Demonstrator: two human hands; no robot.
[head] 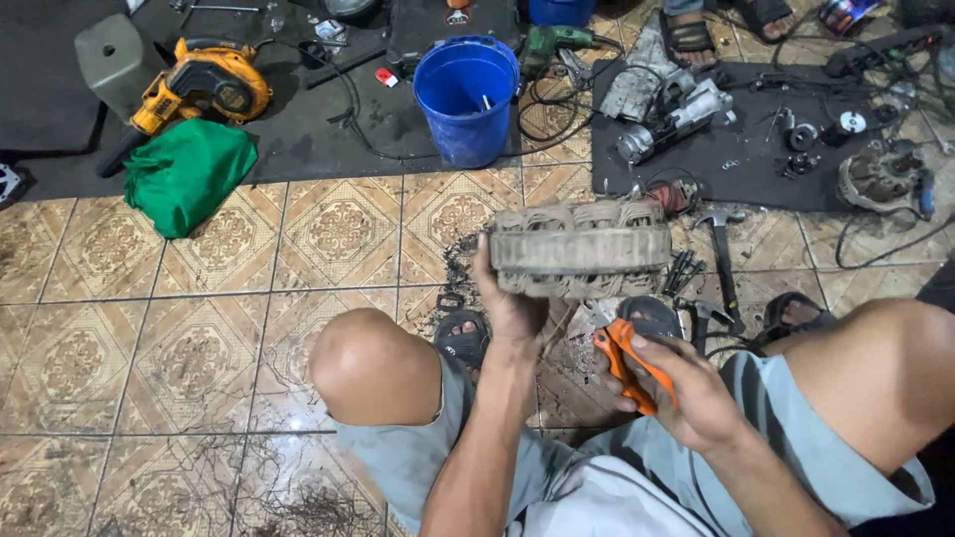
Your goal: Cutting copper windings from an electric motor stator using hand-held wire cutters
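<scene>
My left hand (509, 310) holds up a round grey motor stator (580, 250) with dusty windings, gripping it by its lower left edge above my knees. My right hand (676, 388) is closed on a pair of orange-handled pliers (627, 363), just below and right of the stator, apart from it. I am seated on the tiled floor with my bare knees (373, 363) bent and sandals (464, 338) on my feet.
A blue bucket (466, 99) stands ahead on a black mat (328, 129). A yellow power tool (204, 85) and green cloth bag (187, 174) lie at the left. Motor parts (671, 109), a hammer (721, 254) and cables cover the right. Wire scraps (298, 497) litter the tiles.
</scene>
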